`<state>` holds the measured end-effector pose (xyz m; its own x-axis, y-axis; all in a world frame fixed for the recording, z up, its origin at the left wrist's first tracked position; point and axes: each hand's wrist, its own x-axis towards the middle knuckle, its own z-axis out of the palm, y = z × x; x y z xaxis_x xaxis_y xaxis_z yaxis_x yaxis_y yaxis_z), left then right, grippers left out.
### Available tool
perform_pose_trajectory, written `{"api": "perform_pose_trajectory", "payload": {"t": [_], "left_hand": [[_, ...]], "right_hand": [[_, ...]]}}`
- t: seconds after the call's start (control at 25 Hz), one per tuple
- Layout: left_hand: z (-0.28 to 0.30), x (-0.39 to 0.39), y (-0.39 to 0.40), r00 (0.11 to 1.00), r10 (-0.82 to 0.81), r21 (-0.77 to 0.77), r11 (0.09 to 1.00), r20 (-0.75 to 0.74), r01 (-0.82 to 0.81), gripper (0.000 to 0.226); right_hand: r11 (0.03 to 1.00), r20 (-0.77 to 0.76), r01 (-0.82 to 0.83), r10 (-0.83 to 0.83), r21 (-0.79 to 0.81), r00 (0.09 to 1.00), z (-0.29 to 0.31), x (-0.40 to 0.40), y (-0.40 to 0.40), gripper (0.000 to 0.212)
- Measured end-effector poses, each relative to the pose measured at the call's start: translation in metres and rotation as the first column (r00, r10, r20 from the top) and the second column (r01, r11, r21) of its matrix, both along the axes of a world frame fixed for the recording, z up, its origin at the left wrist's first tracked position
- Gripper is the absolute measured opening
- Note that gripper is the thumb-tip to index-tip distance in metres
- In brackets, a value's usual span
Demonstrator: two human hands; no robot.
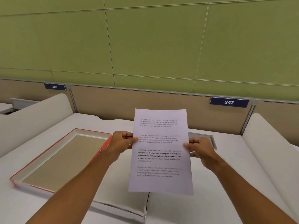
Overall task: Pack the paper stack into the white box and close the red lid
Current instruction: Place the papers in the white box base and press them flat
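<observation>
I hold a paper stack, white sheets with printed text, upright in front of me above the desk. My left hand grips its left edge and my right hand grips its right edge, thumbs on the front page. To the left lies an open shallow box with a red outside, a white inner rim and a tan bottom; it holds nothing. Below the paper a white box-like edge shows on the desk, partly hidden by my left forearm. Whether the red-sided tray is the lid or the box I cannot tell.
The white desk is bounded by white padded dividers left and right. A tan partition with labels 246 and 247 runs along the back under a green wall. A grey cable hatch sits behind my right hand.
</observation>
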<state>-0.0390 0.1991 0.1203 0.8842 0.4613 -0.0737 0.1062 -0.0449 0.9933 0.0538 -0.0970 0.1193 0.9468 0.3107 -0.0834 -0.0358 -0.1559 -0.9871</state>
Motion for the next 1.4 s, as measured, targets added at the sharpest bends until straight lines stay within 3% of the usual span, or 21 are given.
{"api": "perform_pose_trajectory", "payload": {"t": [0.24, 0.48, 0.6, 0.76, 0.96, 1.12, 1.24, 1.4], "left_hand": [[-0.035, 0.017, 0.088, 0.975, -0.034, -0.019, 0.999, -0.219, 0.03, 0.025], [-0.069, 0.035, 0.135, 0.909, -0.071, -0.042, 0.997, -0.41, 0.059, 0.024], [-0.081, 0.039, 0.143, 0.874, -0.088, -0.022, 0.996, -0.479, 0.088, 0.024], [-0.093, 0.039, 0.148, 0.838, -0.076, 0.092, 0.985, -0.541, 0.149, 0.026], [-0.096, 0.042, 0.143, 0.828, -0.014, 0.249, 0.951, -0.561, 0.185, 0.032], [-0.101, 0.049, 0.142, 0.811, 0.05, 0.419, 0.874, -0.583, 0.247, 0.023], [-0.1, 0.052, 0.143, 0.8, 0.079, 0.468, 0.843, -0.595, 0.265, 0.017], [-0.09, 0.048, 0.137, 0.781, -0.016, 0.462, 0.798, -0.625, 0.386, 0.013]], "right_hand": [[0.98, -0.186, 0.128, -0.156, -0.154, 0.97, -0.037, -0.003, 0.101, 0.018], [0.941, -0.327, 0.223, -0.3, -0.253, 0.896, -0.074, -0.016, 0.161, 0.004], [0.92, -0.342, 0.216, -0.329, -0.328, 0.88, -0.088, -0.02, 0.176, 0.021], [0.883, -0.308, 0.221, -0.364, -0.413, 0.879, -0.094, -0.024, 0.191, 0.026], [0.812, -0.196, 0.221, -0.376, -0.54, 0.905, -0.095, -0.024, 0.203, 0.008], [0.77, -0.122, 0.199, -0.338, -0.606, 0.933, -0.1, -0.024, 0.207, 0.026], [0.704, -0.084, 0.144, -0.279, -0.695, 0.957, -0.106, -0.021, 0.209, 0.021], [0.629, -0.061, 0.095, -0.222, -0.772, 0.973, -0.105, -0.021, 0.215, 0.014]]}}
